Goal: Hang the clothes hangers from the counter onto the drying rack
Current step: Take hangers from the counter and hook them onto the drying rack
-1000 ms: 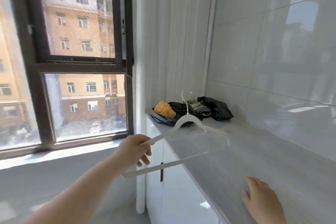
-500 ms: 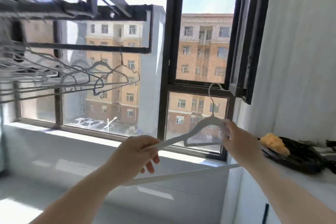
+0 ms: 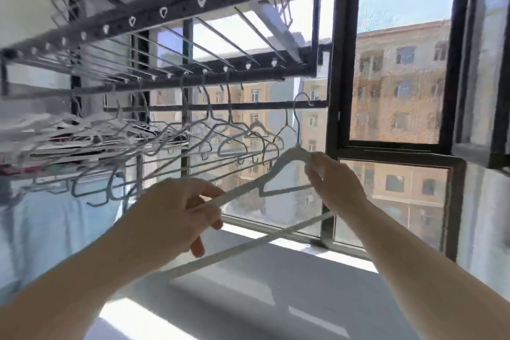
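Both hands hold one white hanger up in front of the window. The left hand is curled around the hanger's left arm near its lower end, thumb on top and fingers wrapped beneath, with one fingertip pointing down. The right hand pinches the hanger at its neck, just under the wire hook, with the thumb and first fingers pressed together on the plastic. The hanger is tilted, its neck high on the right and its left arm sloping down to the left; its long bottom bar runs diagonally below both hands. Its hook rises close to the right end of the drying rack, near the rack's thin lower rod; whether the hook touches that rod cannot be told.

The drying rack is a dark metal frame overhead with two long rails, thin cross rods between them and a row of small white eyelets along each rail. A line of other hangers already hangs from the far rail, crowded together toward the left end and spaced wider toward the right, the nearest just left of the held hanger. Some folded cloth lies at the rack's left end, blurred. Beyond the glass stand orange apartment buildings in sunlight.
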`<act>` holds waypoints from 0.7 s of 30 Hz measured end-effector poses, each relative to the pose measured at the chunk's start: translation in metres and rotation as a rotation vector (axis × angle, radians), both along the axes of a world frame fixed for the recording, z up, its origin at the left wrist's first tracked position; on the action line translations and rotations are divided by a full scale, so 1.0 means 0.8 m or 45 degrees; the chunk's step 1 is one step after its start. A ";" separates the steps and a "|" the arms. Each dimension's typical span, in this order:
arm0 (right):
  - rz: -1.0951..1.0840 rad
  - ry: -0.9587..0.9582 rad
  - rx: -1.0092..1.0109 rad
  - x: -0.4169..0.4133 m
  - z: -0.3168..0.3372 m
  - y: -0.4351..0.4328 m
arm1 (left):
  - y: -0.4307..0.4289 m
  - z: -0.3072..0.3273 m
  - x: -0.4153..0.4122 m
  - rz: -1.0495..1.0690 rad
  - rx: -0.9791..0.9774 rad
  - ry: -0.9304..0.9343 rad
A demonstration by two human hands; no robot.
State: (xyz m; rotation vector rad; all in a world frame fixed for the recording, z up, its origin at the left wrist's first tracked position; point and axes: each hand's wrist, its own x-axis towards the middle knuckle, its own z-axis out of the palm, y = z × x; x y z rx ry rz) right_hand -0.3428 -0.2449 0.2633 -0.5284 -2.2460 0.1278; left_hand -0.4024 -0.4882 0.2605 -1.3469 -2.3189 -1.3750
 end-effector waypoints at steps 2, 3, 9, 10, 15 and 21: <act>0.027 0.045 0.040 -0.022 0.020 -0.020 | -0.023 0.016 -0.005 0.025 0.022 0.061; 0.031 0.056 0.066 -0.032 0.030 -0.027 | -0.031 0.023 -0.008 0.034 0.047 0.085; 0.059 0.083 0.090 -0.076 0.091 -0.051 | -0.045 0.058 -0.036 0.094 0.120 0.163; 0.051 0.076 0.096 -0.080 0.099 -0.050 | -0.042 0.063 -0.041 0.102 0.117 0.173; -0.002 0.029 0.114 -0.101 0.120 -0.039 | -0.017 0.077 -0.060 0.156 0.123 0.228; -0.018 -0.056 0.048 -0.125 0.124 -0.027 | 0.013 0.074 -0.072 0.285 0.044 0.352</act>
